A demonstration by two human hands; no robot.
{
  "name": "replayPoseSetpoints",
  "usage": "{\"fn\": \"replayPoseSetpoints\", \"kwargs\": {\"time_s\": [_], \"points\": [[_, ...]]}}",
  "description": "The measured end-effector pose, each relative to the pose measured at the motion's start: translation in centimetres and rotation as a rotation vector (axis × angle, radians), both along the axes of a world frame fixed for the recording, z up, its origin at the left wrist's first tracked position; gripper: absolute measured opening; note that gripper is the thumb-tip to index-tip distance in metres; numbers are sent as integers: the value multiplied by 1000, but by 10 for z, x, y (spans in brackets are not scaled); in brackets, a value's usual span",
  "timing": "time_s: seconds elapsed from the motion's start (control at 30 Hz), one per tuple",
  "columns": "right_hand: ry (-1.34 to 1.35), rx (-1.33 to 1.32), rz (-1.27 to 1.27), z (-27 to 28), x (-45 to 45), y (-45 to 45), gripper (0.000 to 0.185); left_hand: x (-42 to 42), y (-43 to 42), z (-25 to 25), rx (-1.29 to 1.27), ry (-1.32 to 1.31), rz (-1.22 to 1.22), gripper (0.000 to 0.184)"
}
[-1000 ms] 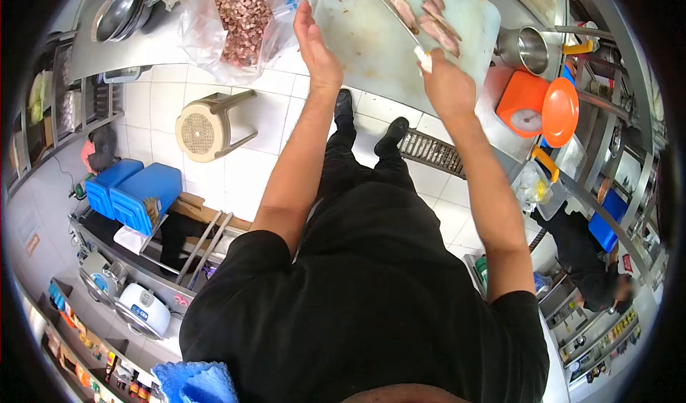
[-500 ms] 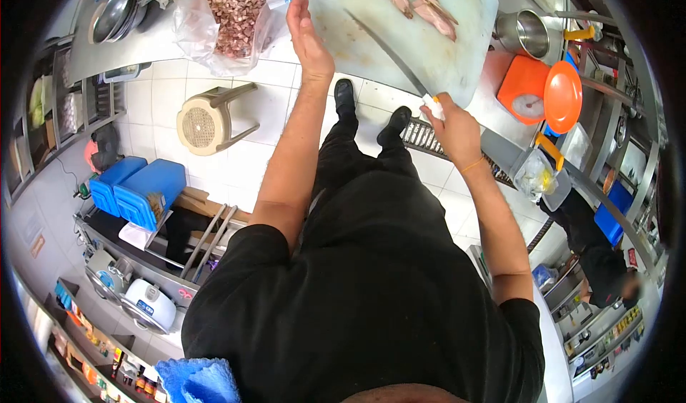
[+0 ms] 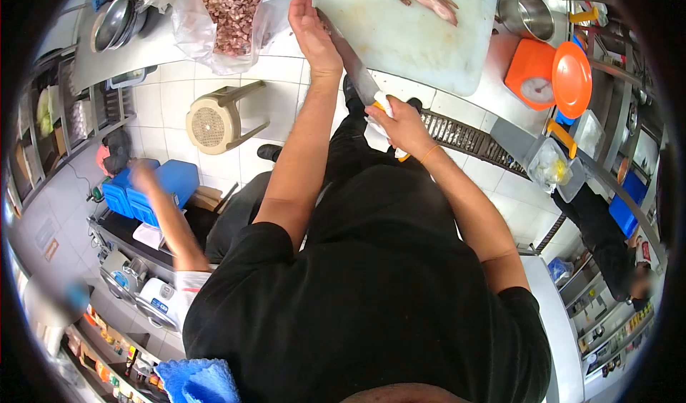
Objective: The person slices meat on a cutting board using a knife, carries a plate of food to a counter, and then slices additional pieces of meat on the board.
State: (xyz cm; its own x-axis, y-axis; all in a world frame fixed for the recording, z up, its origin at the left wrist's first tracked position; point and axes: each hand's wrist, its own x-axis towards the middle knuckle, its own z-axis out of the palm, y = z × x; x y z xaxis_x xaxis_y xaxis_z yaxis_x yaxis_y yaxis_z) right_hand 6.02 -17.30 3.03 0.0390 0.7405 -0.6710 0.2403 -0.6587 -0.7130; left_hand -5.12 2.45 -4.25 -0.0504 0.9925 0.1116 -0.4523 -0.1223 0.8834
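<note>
Knife, gripped in right hand, crosses near-left corner of board; left hand, open and empty, should avoid the blade.

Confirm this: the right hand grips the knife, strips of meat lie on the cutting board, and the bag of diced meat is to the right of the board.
Wrong on the bag's side: the head view shows the bag of diced meat to the left of the cutting board. The right hand does grip the knife, and strips of meat lie on the board.
</note>
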Motion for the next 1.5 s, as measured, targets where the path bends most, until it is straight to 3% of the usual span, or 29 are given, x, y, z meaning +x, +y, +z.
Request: {"fn": "replayPoseSetpoints", "kwargs": {"time_s": [0.2,0.33,0.43,0.57,0.6,0.7,0.83,0.97,1.07,1.2,1.3,1.33,1.4,1.5], "points": [[4,30,-31,27,3,-2,46,3,-6,39,53,-58,-12,65],[12,106,9,54,-1,28,43,-18,18,76,245,-88,12,69],[125,144,31,72,-11,68,42,-50,43,105,297,155,121,70],[205,142,60,83,-30,127,45,-102,77,113,402,852,224,77],[240,146,55,80,-34,138,46,-112,88,103,444,962,234,93],[273,122,80,83,-40,154,45,-132,106,103,453,1249,193,98],[274,47,149,86,-30,148,43,-155,145,96,308,1279,360,101],[216,70,115,82,-4,117,41,-178,178,75,457,1414,579,83],[139,83,5,88,31,78,39,-181,170,92,582,1458,649,54],[-230,198,-219,95,81,21,43,-151,150,124,610,1250,719,29],[-422,190,-395,83,119,-19,46,-101,117,146,619,1097,611,22],[-490,138,-423,83,125,-27,48,-90,116,138,757,1151,540,22],[-595,126,-364,64,148,-52,49,-49,101,125,837,1138,145,29],[-664,159,-251,43,168,-74,50,19,72,100,718,1276,-237,50]]}}
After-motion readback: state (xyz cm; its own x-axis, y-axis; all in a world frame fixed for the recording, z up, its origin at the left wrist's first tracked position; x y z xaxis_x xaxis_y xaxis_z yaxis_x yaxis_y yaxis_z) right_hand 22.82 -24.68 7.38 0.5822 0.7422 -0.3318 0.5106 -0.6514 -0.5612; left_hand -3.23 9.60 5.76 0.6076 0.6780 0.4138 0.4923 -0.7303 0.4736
